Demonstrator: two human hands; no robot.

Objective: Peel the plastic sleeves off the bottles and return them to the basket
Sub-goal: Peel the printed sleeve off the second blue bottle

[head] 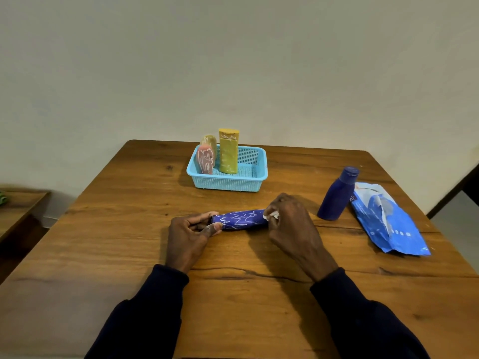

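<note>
Bottle: blue cylindrical bottle with white squiggles (239,220) lies sideways on wooden bench (129,255), in front of basket.
Left hand (190,235): pinches bottle's left end.
Right hand (290,221): curled round right end, hiding it; white scrap (270,216) at fingertips, unclear what.
Basket: light blue plastic mesh basket (252,177) holds upright yellow bottle (228,151), pink bottle (205,159), beige bottle (210,142) half hidden behind.
Right side: plain dark blue bottle (337,195) upright beside crumpled blue plastic wrapper (386,221).

A home room, judging by the wooden table (129,229) against a plain wall (233,60).
</note>
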